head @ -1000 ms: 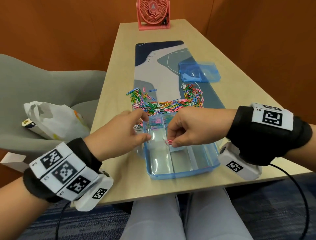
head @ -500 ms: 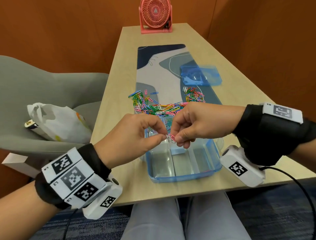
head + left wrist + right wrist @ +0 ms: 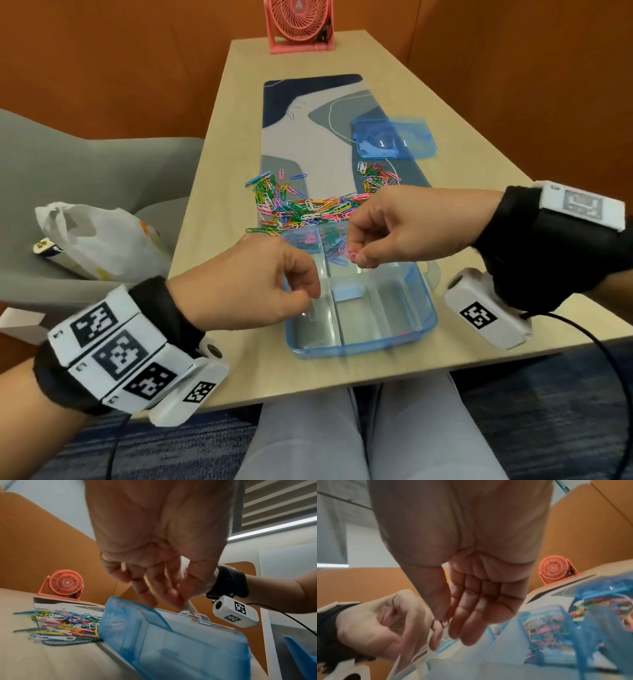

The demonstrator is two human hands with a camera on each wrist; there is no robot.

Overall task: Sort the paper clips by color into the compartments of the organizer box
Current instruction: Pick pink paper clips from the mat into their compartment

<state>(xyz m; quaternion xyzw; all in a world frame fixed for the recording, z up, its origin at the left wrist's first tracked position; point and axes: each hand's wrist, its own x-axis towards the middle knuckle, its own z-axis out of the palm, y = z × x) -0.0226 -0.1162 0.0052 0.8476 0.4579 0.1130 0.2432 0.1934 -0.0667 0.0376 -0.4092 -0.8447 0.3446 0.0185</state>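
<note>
A blue translucent organizer box (image 3: 419, 329) sits at the table's near edge. Its far compartments hold pink and blue clips. Behind it a pile of mixed-colour paper clips (image 3: 301, 209) lies on the desk mat. My right hand (image 3: 356, 257) hovers over the box's far middle and pinches a pink paper clip (image 3: 351, 254), which shows as a dark loop (image 3: 439, 623) in the right wrist view. My left hand (image 3: 313, 296) is over the box's near left compartment. It pinches a pale clip (image 3: 191, 607) between thumb and fingertips, just above the box (image 3: 171, 642).
The box's blue lid (image 3: 394, 137) lies on the patterned desk mat (image 3: 308, 137) at the far right. A pink fan (image 3: 298, 24) stands at the table's far end. A white plastic bag (image 3: 99, 240) rests on the grey chair (image 3: 85, 164) to the left.
The hands met over the box and both pinched at the same clips. They have since pulled apart, the right up and right with the pink clip, the left down with a pale one.
</note>
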